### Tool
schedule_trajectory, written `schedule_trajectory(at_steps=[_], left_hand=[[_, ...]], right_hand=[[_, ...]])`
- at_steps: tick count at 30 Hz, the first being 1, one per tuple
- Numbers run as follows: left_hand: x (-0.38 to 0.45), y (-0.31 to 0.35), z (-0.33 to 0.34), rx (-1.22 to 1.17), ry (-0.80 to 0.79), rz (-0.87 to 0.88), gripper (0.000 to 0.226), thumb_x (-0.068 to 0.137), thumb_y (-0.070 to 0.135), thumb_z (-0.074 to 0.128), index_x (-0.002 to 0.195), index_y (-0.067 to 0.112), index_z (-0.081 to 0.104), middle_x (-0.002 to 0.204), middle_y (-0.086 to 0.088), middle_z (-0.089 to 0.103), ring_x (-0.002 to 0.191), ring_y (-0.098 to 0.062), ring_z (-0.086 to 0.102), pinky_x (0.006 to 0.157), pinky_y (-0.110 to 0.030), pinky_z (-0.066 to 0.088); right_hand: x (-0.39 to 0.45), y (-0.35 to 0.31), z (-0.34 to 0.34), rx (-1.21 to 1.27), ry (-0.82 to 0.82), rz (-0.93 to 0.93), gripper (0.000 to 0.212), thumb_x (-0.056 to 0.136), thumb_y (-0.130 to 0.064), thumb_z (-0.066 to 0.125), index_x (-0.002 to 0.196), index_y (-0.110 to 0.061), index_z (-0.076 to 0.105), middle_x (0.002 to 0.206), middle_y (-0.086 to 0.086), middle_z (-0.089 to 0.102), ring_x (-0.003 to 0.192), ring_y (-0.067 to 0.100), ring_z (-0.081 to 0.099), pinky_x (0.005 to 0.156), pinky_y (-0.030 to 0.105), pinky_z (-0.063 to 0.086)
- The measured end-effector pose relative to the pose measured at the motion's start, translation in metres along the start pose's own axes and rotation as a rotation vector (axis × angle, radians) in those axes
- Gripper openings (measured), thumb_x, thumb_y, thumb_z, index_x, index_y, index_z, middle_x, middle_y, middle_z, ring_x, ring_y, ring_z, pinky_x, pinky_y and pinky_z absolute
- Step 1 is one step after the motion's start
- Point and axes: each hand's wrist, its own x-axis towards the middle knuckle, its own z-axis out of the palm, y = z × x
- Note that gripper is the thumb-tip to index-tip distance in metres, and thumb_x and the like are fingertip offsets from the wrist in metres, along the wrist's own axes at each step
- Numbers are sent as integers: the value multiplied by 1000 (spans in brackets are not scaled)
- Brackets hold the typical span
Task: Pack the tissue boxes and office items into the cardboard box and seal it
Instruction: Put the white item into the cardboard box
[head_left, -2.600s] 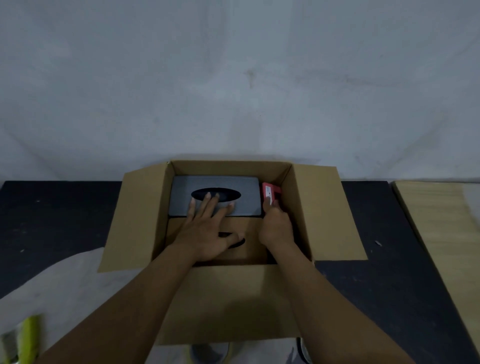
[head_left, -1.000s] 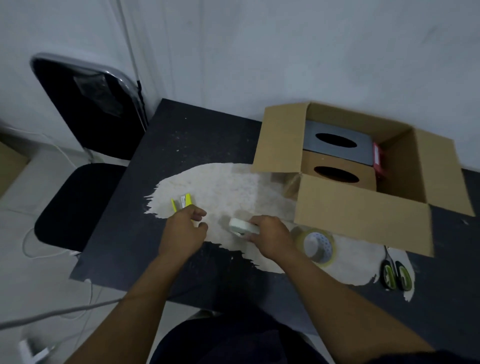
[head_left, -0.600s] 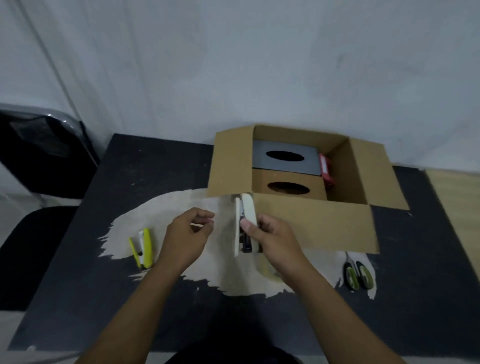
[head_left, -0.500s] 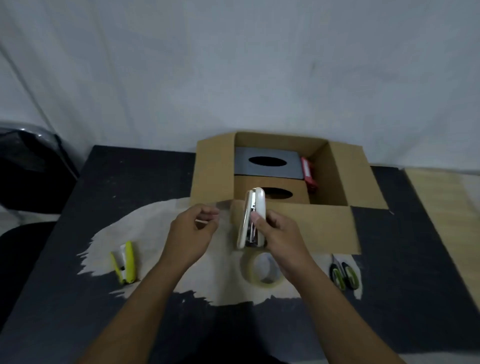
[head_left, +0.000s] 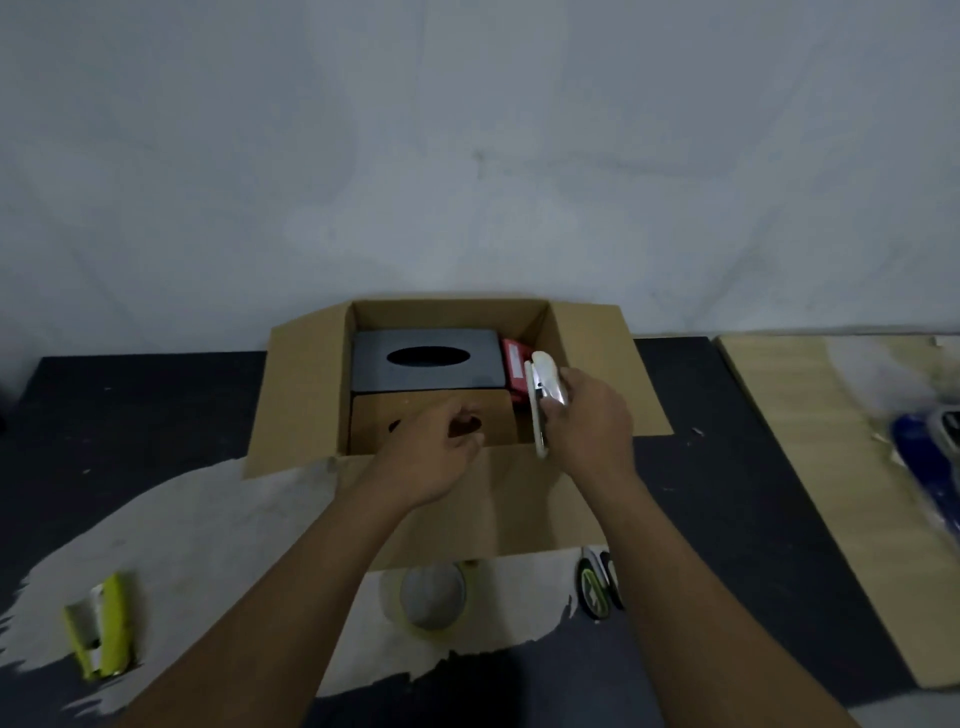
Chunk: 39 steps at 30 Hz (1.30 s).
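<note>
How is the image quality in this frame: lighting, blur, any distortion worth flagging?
Head view: dim, flat, bluish light with soft shadows and no glare. Wide-angle bowing shows along the table edges. Blur smears the blue object at far right. The white stapler in the right hand and the cardboard box stay readable.
</note>
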Motion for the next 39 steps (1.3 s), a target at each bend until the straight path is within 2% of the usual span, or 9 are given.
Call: schedule_trajectory(at_steps=[4,8,15,20,24,28,33,37,39], left_hand=[[24,4,14,185,-126,30,46,105,39,51,148,22,49,149,2,52,132,-15,51,102,-27,41],[43,-4,25,380,-248,-67,58,104,54,38,155,26,39,158,1,39,142,-21,39,117,-45,33],[45,-22,36,576,-27,-93,57,99,65,28,129,30,62,123,2,49,117,-18,47,102,-42,44],[45,-23,39,658,5,-84,70,91,66,15,130,32,62,126,-2,53,122,-21,46,108,-45,40],[44,-23,40,702,12,-88,63,94,64,18,130,33,61,126,-3,55,122,-22,46,110,-46,37],[43,-22,39,696,1,-80,58,97,60,21,129,33,61,130,-1,60,126,-23,47,114,-46,33],[44,-23,40,667,8,-77,47,101,56,31,128,32,62,128,1,60,122,-21,50,107,-42,37],[46,-24,40,649,11,-85,44,101,55,32,126,32,61,126,1,60,116,-20,54,99,-40,42],[47,-25,41,643,26,-79,44,100,55,33,124,33,61,125,3,60,115,-19,55,99,-41,43]], right_hand=[[38,4,6,-126,-130,-17,10,96,-9,57,106,-7,59,100,13,66,88,27,61,67,33,40],[56,9,24,-177,-279,-34,16,94,-1,55,110,-1,58,110,18,66,99,31,63,73,34,44],[67,23,62,-104,-455,158,28,100,-4,46,126,2,55,124,19,64,110,30,64,81,31,49],[78,19,69,-44,-536,275,47,99,-6,51,143,3,37,138,21,54,123,33,58,94,35,49],[82,18,71,-268,-706,172,33,97,-3,52,130,2,53,133,16,61,119,28,61,91,29,50],[85,19,68,-356,-833,147,33,98,0,50,130,3,54,135,17,58,123,29,59,97,32,49],[81,19,67,-334,-837,122,34,99,-2,47,132,1,54,135,17,59,121,30,59,99,35,49],[64,20,67,-246,-801,141,55,100,-14,43,152,-2,32,145,17,51,126,32,54,104,38,45],[46,24,58,-202,-662,68,48,103,-18,41,149,-7,38,135,13,59,117,28,59,89,34,46]])
